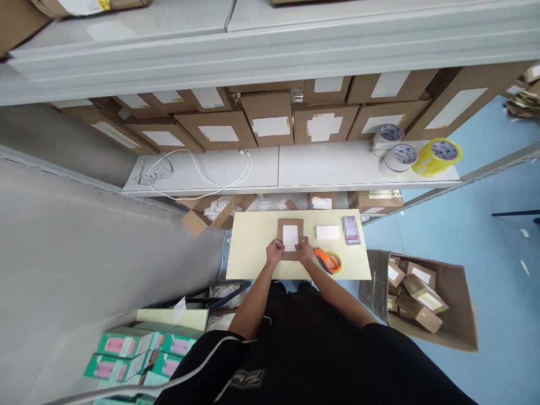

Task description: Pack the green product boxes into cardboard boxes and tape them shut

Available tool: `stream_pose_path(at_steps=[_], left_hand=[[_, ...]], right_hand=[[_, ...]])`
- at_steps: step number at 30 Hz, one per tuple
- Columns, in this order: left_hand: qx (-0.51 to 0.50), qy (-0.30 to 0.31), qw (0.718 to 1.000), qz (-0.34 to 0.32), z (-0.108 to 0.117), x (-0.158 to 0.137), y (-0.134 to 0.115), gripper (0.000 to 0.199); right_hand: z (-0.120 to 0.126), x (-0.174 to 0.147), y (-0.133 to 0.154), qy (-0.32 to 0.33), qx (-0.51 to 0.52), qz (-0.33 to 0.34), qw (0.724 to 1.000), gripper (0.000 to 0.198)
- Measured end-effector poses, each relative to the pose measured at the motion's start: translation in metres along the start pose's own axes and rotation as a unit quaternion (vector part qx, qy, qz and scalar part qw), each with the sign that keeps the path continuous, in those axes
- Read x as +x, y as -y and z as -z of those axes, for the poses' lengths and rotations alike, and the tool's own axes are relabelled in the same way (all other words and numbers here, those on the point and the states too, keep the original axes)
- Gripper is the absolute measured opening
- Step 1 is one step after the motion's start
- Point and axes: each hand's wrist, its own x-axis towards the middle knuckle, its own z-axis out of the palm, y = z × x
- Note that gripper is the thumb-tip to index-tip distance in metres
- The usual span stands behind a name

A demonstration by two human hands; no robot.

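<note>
A small brown cardboard box (290, 223) lies flat on the pale yellow tabletop (253, 242) in front of me. On its upper face is a white label (290, 236). My left hand (275, 251) is closed at the label's lower left corner, with fingers pinched together. At the lower right corner, my right hand (304, 250) pinches the label's edge, its fingers resting over the box. Right of the box lie a stack of white labels (327, 232) and an orange-handled tape dispenser (323, 259) with a tape roll. A purple printed packet (351, 230) lies beyond.
Behind the table, a white shelf (253, 169) holds a row of labelled cartons (219, 129), a white cable (196, 166) and several tape rolls (399, 157). A large carton (455, 304) with small boxes stands on the right floor. Green boxes (139, 354) are stacked at the lower left.
</note>
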Motion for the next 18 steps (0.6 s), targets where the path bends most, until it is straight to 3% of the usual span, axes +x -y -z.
stream_pose_path(at_steps=[11, 18], left_hand=[[0.055, 0.011, 0.998, 0.028, -0.007, 0.004, 0.0, 0.016], [0.11, 0.07, 0.991, 0.006, 0.006, 0.013, -0.006, 0.013]], right_hand=[[0.003, -0.002, 0.005, 0.019, -0.085, -0.009, 0.996, 0.031], [0.0, -0.008, 0.011, -0.012, -0.146, -0.005, 0.989, 0.03]])
